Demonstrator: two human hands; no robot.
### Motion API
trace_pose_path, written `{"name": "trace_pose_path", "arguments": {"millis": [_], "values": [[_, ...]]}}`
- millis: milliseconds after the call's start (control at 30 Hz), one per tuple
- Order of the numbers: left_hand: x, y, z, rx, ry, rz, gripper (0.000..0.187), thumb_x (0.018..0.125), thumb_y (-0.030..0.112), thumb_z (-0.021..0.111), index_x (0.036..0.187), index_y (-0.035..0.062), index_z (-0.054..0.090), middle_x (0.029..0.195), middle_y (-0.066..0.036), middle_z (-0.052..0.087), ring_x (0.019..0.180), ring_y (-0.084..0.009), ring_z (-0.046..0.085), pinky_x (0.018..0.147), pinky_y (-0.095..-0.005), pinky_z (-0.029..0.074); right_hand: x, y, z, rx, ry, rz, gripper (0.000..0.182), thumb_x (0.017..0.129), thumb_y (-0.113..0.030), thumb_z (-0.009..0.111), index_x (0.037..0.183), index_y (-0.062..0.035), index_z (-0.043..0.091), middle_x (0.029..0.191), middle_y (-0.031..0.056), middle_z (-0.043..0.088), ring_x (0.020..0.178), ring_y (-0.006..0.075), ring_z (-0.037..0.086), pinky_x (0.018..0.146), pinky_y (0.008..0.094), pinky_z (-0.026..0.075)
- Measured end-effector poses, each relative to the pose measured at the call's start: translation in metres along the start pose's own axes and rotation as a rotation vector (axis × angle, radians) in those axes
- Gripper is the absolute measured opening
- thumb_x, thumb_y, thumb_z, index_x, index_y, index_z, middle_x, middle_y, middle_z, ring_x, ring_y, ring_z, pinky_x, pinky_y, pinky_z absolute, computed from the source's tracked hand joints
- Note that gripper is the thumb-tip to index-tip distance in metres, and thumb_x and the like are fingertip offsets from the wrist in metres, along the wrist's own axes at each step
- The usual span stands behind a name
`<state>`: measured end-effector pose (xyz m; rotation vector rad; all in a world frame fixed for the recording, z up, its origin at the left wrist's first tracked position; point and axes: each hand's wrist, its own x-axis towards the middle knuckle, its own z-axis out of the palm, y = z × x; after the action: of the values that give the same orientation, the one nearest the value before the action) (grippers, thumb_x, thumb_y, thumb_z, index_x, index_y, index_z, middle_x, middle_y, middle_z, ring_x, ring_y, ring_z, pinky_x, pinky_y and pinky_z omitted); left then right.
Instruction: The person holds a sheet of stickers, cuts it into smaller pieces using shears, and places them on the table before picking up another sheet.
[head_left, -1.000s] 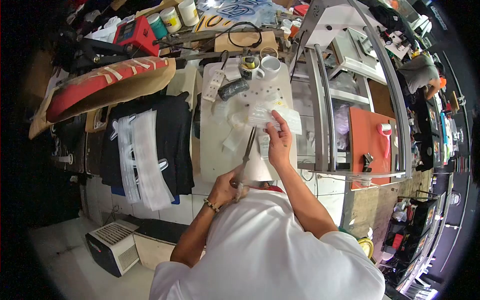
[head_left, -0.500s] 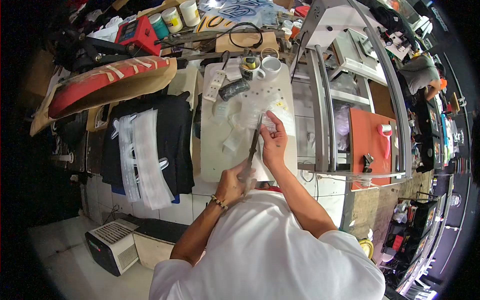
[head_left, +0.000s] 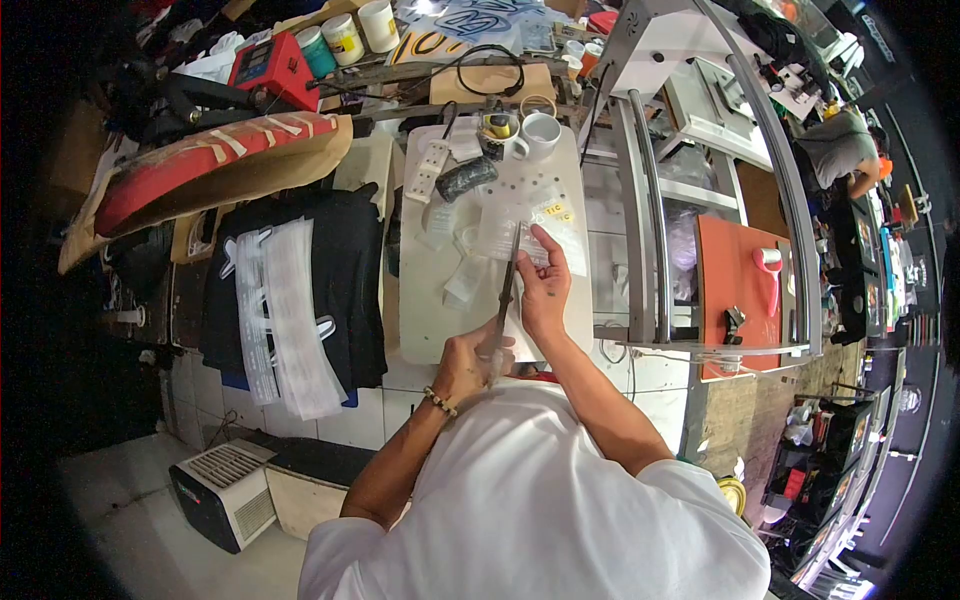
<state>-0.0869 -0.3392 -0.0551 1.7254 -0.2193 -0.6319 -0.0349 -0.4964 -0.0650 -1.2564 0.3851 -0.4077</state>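
Note:
My left hand, with a beaded bracelet at the wrist, is wrapped round a pair of scissors. Their long dark blades point away from me, over the white table. My right hand pinches a clear film sheet just right of the blades. Yellow and white printed lettering shows on the film. The blades lie along the film by my right fingertips; whether they are cutting cannot be told. Scraps of clear film lie left of the scissors.
A white mug, a tape measure, a black wrapped roll and a power strip stand at the table's back. Black fabric with film strips lies left. A metal-framed machine stands right. Another person is far right.
The film has shifted slightly in my right hand, and more of its yellow lettering shows. The scissor blades have moved a little to the left. Both hands keep their hold.

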Motion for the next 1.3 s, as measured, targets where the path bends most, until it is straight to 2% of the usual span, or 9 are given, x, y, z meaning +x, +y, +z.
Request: {"name": "trace_pose_path", "arguments": {"millis": [367, 433, 567, 633, 667, 733, 967, 1067, 1300], "values": [[0.001, -0.015, -0.002, -0.067, -0.029, -0.001, 0.055, 0.081, -0.006, 0.066, 0.134, -0.0016, 0.053, 0.098, -0.011, 0.07, 0.083, -0.0129, 0.064, 0.074, -0.0262, 0.057, 0.0, -0.001, 0.005, 0.008, 0.006, -0.024, 0.045, 0.092, -0.002, 0.063, 0.135, -0.0031, 0.051, 0.085, 0.0008, 0.066, 0.067, 0.0027, 0.054, 0.062, 0.0177, 0.043], [0.001, -0.01, -0.002, -0.079, -0.032, 0.007, 0.055, 0.081, -0.006, 0.066, 0.134, -0.0016, 0.053, 0.098, -0.011, 0.07, 0.084, -0.0131, 0.065, 0.074, -0.0263, 0.057, -0.001, -0.004, 0.009, -0.016, 0.035, -0.066, 0.042, 0.093, -0.003, 0.061, 0.134, -0.0035, 0.052, 0.071, -0.0063, 0.055, 0.054, -0.0001, 0.038, 0.048, 0.018, 0.03], [0.003, -0.004, -0.005, -0.042, 0.008, -0.012, 0.051, 0.08, -0.002, 0.068, 0.13, -0.0025, 0.057, 0.099, -0.012, 0.071, 0.086, -0.0133, 0.066, 0.076, -0.0279, 0.056, -0.005, 0.004, 0.002, -0.11, -0.02, -0.06, 0.042, 0.093, -0.003, 0.061, 0.134, -0.0033, 0.052, 0.07, -0.0069, 0.054, 0.055, -0.0001, 0.038, 0.049, 0.0174, 0.031], [0.004, -0.002, -0.006, -0.044, 0.013, 0.017, 0.05, 0.08, -0.001, 0.069, 0.128, -0.0026, 0.058, 0.098, -0.011, 0.071, 0.085, -0.0131, 0.066, 0.077, -0.0285, 0.056, -0.008, 0.005, 0.003, -0.077, -0.033, -0.04, 0.043, 0.092, -0.003, 0.063, 0.134, -0.0028, 0.051, 0.083, -0.0003, 0.064, 0.064, 0.0017, 0.052, 0.058, 0.0171, 0.042], [0.003, -0.001, -0.007, -0.03, 0.012, 0.013, 0.05, 0.079, 0.0, 0.07, 0.127, -0.0027, 0.058, 0.097, -0.011, 0.071, 0.085, -0.0131, 0.066, 0.077, -0.0289, 0.056, -0.008, 0.005, 0.004, -0.077, -0.033, -0.041, 0.043, 0.092, -0.003, 0.063, 0.134, -0.0028, 0.051, 0.083, -0.0003, 0.064, 0.064, 0.0017, 0.052, 0.058, 0.0171, 0.042], [0.004, -0.001, -0.008, -0.017, 0.01, 0.008, 0.049, 0.079, 0.002, 0.071, 0.127, -0.0027, 0.059, 0.097, -0.011, 0.071, 0.085, -0.0131, 0.066, 0.077, -0.0294, 0.056, -0.008, 0.004, 0.006, -0.058, -0.025, -0.062, 0.041, 0.093, -0.004, 0.061, 0.134, -0.0033, 0.052, 0.07, -0.0062, 0.055, 0.056, 0.0002, 0.04, 0.051, 0.0177, 0.033], [0.006, -0.011, -0.011, 0.014, -0.001, 0.058, 0.049, 0.079, 0.005, 0.073, 0.124, -0.0056, 0.059, 0.095, -0.011, 0.071, 0.085, -0.0139, 0.067, 0.078, -0.0294, 0.055, -0.012, 0.015, 0.005, -0.081, -0.003, -0.011, 0.041, 0.094, -0.004, 0.061, 0.134, -0.005, 0.053, 0.07, -0.0065, 0.053, 0.056, 0.0001, 0.039, 0.051, 0.018, 0.032], [0.009, -0.017, -0.011, 0.007, 0.006, 0.043, 0.047, 0.079, 0.006, 0.074, 0.122, -0.0061, 0.06, 0.094, -0.011, 0.071, 0.085, -0.0141, 0.067, 0.078, -0.0297, 0.055, -0.017, 0.025, -0.001, -0.209, -0.076, -0.032, 0.045, 0.092, -0.004, 0.062, 0.136, -0.0046, 0.051, 0.079, -0.0029, 0.062, 0.06, 0.001, 0.048, 0.054, 0.0174, 0.038], [0.005, -0.019, -0.015, 0.093, 0.003, -0.016, 0.035, 0.08, 0.011, 0.075, 0.109, -0.0057, 0.064, 0.091, -0.01, 0.071, 0.08, -0.0143, 0.068, 0.073, -0.0288, 0.056, -0.023, 0.042, -0.003, -0.147, -0.119, 0.041, 0.045, 0.093, -0.006, 0.062, 0.136, -0.0052, 0.05, 0.07, -0.0044, 0.058, 0.056, 0.001, 0.042, 0.05, 0.0186, 0.031]]}}
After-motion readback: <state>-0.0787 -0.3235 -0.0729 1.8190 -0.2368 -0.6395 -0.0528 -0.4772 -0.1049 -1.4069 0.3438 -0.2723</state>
